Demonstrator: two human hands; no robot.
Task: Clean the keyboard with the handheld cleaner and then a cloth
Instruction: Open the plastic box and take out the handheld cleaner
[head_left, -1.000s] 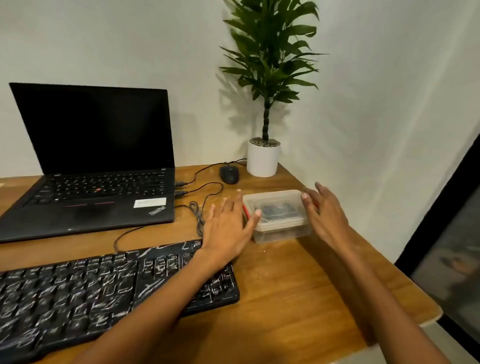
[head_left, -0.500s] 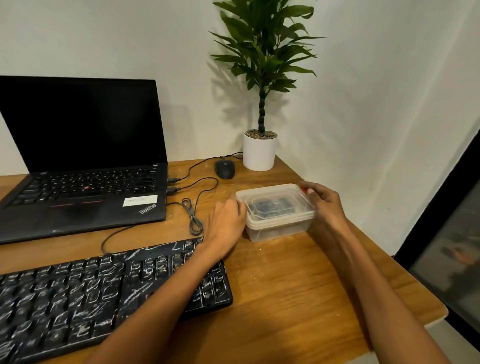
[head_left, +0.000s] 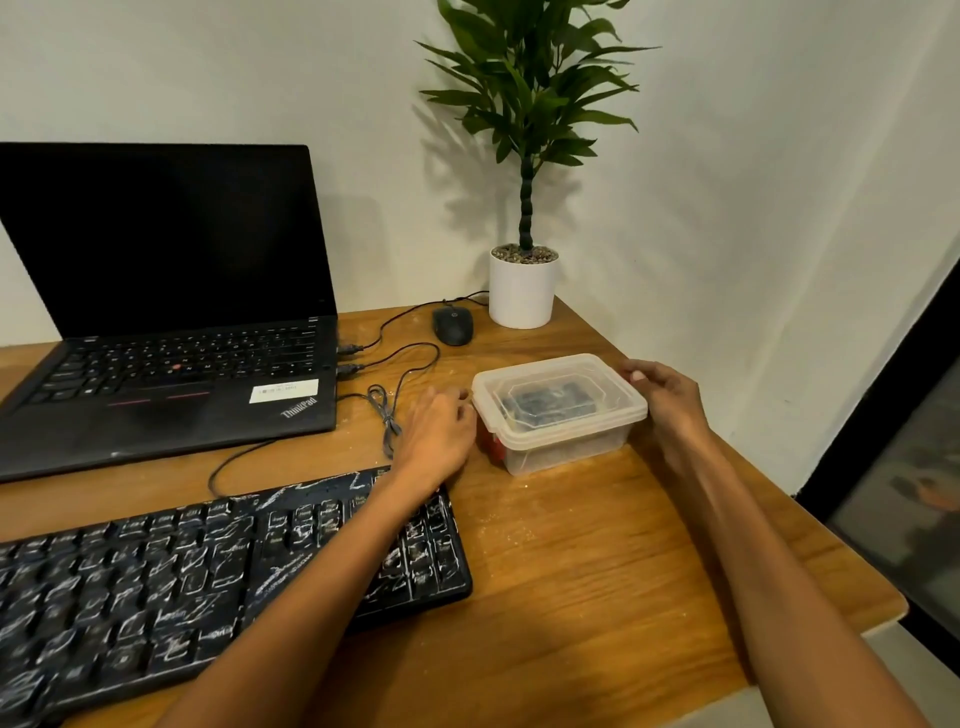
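Bracing the clear lidded plastic box at both ends, I am curling my left hand and right hand onto its rim; lifting evenly should open it cleanly. The white-streaked black keyboard is lying beneath my left forearm.

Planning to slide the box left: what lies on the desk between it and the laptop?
In the head view, the left hand holds the left end of the box; beyond it, black cables with a tied loop lead to the laptop.
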